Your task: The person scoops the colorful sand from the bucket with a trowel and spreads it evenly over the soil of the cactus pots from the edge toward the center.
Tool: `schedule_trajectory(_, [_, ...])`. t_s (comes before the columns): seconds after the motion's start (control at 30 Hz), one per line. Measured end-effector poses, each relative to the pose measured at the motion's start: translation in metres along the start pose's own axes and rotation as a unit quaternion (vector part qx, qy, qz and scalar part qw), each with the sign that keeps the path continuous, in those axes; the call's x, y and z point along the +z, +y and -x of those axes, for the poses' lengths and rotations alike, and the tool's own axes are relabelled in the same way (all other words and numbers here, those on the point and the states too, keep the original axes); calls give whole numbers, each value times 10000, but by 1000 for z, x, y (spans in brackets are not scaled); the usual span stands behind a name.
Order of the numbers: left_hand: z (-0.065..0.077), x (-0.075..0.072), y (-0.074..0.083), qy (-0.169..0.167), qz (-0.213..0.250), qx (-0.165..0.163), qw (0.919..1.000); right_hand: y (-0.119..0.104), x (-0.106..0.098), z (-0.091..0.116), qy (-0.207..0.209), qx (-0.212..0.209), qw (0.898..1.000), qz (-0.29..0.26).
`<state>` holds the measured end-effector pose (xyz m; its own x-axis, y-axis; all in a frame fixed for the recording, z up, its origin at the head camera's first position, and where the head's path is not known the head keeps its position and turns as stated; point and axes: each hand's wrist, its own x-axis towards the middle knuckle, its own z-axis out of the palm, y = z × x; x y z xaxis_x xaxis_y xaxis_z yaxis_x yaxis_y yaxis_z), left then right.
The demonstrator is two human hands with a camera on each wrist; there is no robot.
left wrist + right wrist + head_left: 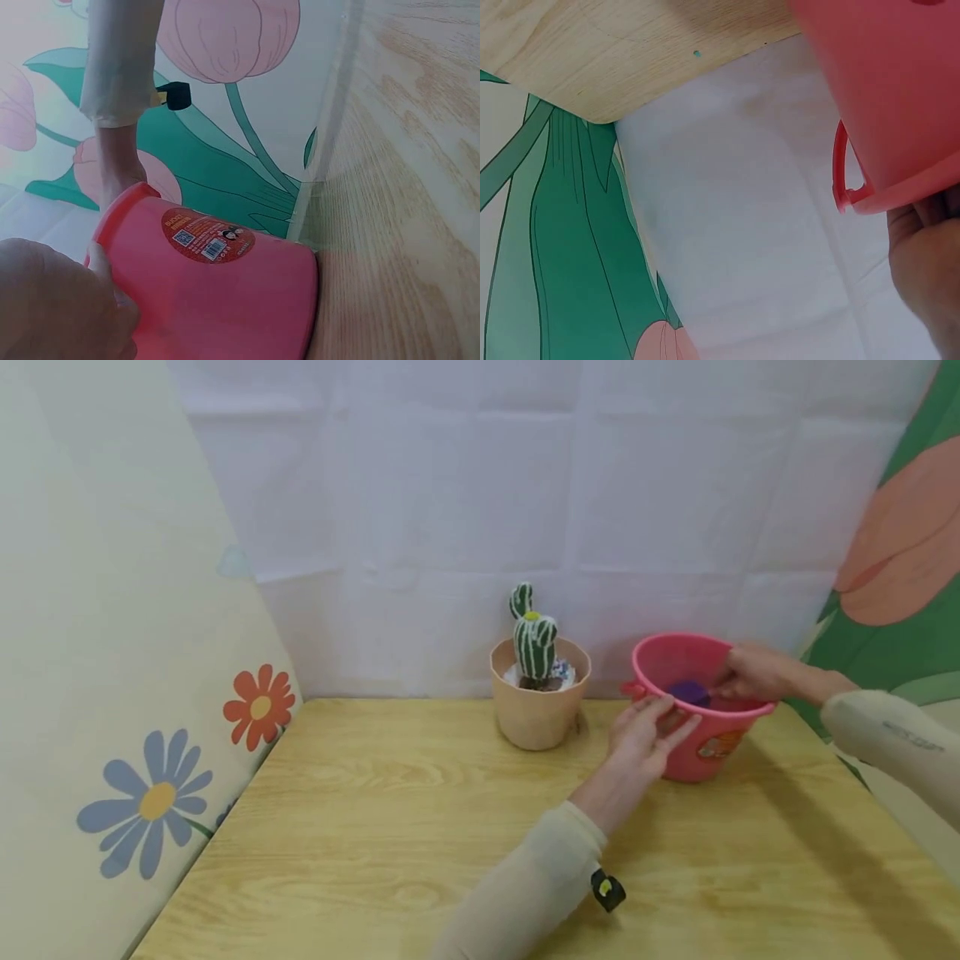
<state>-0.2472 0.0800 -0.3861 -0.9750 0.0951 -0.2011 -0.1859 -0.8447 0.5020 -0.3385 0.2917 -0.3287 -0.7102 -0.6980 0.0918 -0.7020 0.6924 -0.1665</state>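
Note:
A pink bucket [693,747] with an orange sticker stands upright on the table at the right. My left hand [641,739] grips its near rim, thumb and fingers spread about the edge; in the left wrist view part of this hand [60,307] lies along the bucket's outer wall. Over the far right rim, my right hand [750,672] reaches inside with curled fingers. Those fingers hold a purple object [688,693] low in the bucket, mostly hidden by the wall. In the right wrist view the rim hides the fingertips of the right hand [930,262].
Left of the bucket stands a peach pot [536,718] with a green-and-white toy cactus [536,647] and some white filling. Behind the wooden table [360,827] hangs a white cloth [450,510]. Flower-printed panels [157,802] border both sides. One red bucket handle lug [841,169] sticks out sideways.

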Motion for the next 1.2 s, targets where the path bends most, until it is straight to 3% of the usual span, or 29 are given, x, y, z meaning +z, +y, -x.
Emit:
schedule_trajectory(0.33, [2, 7, 1, -97, -68, 75, 9999, -2, -8, 6, 183, -147, 9996, -151])
schedule_trajectory(0.5, [3, 8, 1, -39, -69, 46, 10000, -8, -9, 10, 155, -142, 9986, -481])
schedule_trajectory(0.83, [3, -2, 0, 15, -147, -49, 9999, -24, -9, 21, -11, 361, 9936, -1074])
schedule_trajectory(1.03, [3, -2, 3, -69, -177, -14, 9998, -36, -22, 23, -119, 695, 9865, -1476])
schedule_trajectory(1.2, [5, -1, 3, -5, -149, -50, 9999, -39, -29, 28, -319, 725, 9833, -1638])
